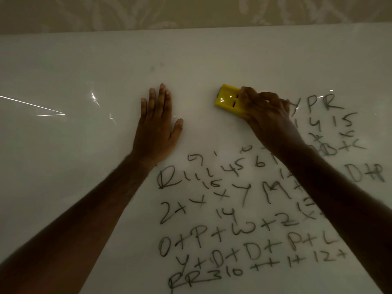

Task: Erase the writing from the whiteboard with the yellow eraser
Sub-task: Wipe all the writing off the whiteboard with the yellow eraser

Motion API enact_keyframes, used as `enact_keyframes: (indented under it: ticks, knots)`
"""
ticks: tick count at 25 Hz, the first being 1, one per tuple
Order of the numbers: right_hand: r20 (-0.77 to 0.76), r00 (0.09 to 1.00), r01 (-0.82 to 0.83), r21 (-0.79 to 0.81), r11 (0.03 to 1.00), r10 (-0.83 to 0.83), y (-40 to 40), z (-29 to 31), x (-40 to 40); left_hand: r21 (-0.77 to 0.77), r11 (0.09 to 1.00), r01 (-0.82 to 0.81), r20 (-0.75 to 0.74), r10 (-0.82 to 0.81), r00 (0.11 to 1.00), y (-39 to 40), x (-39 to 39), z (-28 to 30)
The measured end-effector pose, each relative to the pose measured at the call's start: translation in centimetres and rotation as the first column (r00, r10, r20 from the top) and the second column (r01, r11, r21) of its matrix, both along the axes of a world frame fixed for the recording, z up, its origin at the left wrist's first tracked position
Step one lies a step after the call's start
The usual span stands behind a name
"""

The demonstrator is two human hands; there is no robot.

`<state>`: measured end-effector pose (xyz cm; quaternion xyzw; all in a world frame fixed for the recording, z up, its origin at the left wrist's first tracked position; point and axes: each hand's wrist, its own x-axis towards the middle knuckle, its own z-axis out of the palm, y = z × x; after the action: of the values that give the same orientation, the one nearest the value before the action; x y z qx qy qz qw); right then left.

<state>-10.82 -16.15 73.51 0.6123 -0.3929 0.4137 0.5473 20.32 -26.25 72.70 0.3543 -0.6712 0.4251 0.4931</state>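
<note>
The whiteboard fills most of the view, and its left half and upper middle carry no marks. My right hand grips the yellow eraser and presses it flat on the board, just left of the letters "PR". Dark handwriting of letters, digits and plus signs covers the lower middle and right of the board, partly hidden by my right forearm. My left hand lies flat on a blank patch of board, fingers spread, to the left of the eraser.
A patterned beige wall runs above the board's top edge. Bright light streaks reflect off the glossy surface at the left. A faint smudge sits above my left hand.
</note>
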Motion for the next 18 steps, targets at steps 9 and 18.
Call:
enact_keyframes:
  ticks: [9, 18]
  knots:
    - [-0.125, 0.988, 0.089, -0.052, 0.995, -0.095, 1.7, -3.8, -5.9, -0.029, 0.999, 0.013, 0.021, -0.012, 1.0, 0.2, -1.0, 0.0]
    - [-0.151, 0.983, 0.098, -0.036, 0.995, -0.102, 0.5, -3.1, -4.0, -0.041, 0.999, 0.013, 0.015, -0.012, 1.0, 0.5, -4.4, 0.9]
